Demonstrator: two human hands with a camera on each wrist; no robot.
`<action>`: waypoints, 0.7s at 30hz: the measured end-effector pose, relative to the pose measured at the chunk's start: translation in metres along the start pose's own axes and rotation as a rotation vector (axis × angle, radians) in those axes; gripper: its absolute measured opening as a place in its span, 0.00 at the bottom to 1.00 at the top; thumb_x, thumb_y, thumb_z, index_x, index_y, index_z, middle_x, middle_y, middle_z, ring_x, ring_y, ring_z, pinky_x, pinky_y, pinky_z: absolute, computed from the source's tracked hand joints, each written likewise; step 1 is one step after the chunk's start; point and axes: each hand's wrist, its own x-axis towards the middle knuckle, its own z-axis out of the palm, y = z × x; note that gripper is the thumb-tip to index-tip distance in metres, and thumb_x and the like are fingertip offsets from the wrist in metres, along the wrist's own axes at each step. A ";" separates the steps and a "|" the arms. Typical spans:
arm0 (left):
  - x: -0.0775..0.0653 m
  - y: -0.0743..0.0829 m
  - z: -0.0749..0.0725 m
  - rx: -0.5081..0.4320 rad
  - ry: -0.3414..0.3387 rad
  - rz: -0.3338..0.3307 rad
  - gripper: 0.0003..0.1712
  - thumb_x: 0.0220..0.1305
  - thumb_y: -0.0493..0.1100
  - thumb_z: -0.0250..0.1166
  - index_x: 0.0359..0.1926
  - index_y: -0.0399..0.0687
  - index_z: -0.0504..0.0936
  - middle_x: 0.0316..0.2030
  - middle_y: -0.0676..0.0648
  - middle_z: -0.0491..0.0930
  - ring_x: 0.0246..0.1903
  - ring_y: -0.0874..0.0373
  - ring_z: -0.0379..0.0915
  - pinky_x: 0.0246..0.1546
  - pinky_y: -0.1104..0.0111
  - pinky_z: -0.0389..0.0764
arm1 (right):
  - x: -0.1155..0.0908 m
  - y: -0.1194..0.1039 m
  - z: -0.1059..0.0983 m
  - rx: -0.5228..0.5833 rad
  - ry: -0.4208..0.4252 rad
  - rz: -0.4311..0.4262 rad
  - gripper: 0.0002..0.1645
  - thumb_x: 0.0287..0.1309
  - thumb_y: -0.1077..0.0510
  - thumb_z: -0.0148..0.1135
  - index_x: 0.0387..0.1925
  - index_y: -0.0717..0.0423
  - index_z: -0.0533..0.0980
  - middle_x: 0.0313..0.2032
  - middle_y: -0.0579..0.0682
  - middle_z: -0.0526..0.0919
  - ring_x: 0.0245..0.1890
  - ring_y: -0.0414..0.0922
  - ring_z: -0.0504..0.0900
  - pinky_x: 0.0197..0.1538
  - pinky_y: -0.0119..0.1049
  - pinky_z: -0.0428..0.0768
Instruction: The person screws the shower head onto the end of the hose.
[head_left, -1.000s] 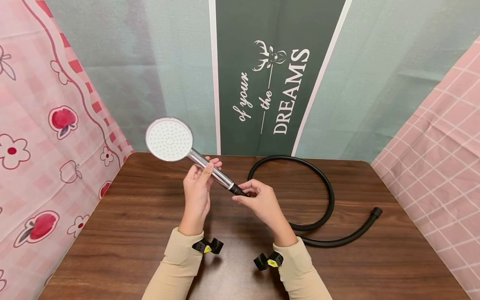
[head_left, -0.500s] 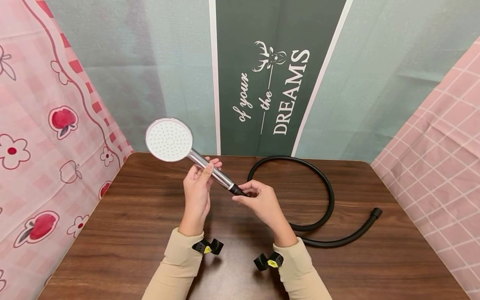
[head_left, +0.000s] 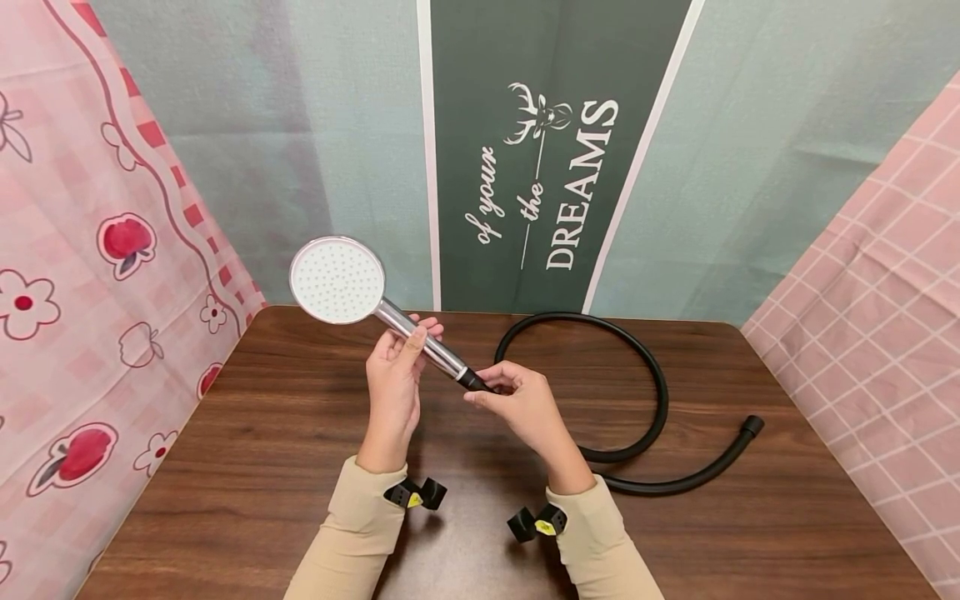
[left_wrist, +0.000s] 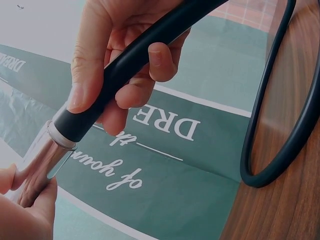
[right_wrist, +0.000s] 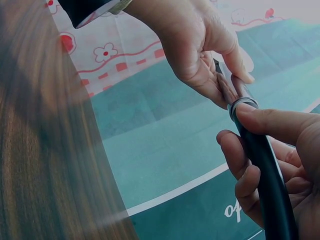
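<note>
In the head view, the person's left hand [head_left: 396, 371] grips the shiny silver metal-look handle [head_left: 433, 348] of a hand shower with a round white dotted face [head_left: 337, 279]. The shower is held above the brown wood-grain table [head_left: 285, 467], tilted, and its face is at eleven o'clock from this hand. The right hand [head_left: 522, 398], between three and four o'clock from the left one, pinches the black end of a long black flexible hose [head_left: 662, 396]; its fingers are curled round it. In the left wrist view, this end meets the handle, and a thin white ring [left_wrist: 61, 137] shows between them.

From the right hand, the hose makes one big loop on the table towards three o'clock, and its other, thicker end [head_left: 753, 426] lies farther in the same direction. At twelve o'clock, behind the table, hangs a grey-green cloth [head_left: 360, 125] with white words on a dark band.
</note>
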 end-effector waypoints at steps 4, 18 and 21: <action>0.000 0.000 0.000 0.000 0.003 0.001 0.13 0.70 0.32 0.59 0.53 0.32 0.72 0.38 0.50 0.87 0.40 0.61 0.86 0.59 0.58 0.81 | 0.000 0.000 0.000 -0.005 -0.001 -0.002 0.15 0.50 0.60 0.76 0.41 0.59 0.83 0.34 0.56 0.90 0.30 0.40 0.85 0.34 0.28 0.84; 0.000 0.000 0.001 -0.012 0.004 0.010 0.10 0.70 0.31 0.58 0.51 0.36 0.73 0.37 0.50 0.87 0.40 0.60 0.86 0.53 0.66 0.84 | 0.000 -0.001 0.000 -0.017 -0.003 0.000 0.15 0.51 0.60 0.76 0.41 0.58 0.83 0.34 0.56 0.89 0.30 0.41 0.86 0.34 0.33 0.84; 0.000 0.000 0.001 -0.011 0.004 0.010 0.10 0.70 0.31 0.58 0.50 0.36 0.73 0.37 0.50 0.87 0.40 0.60 0.86 0.55 0.64 0.84 | -0.001 -0.002 0.000 -0.021 -0.003 0.000 0.15 0.51 0.59 0.76 0.41 0.58 0.83 0.34 0.56 0.89 0.30 0.42 0.86 0.34 0.33 0.84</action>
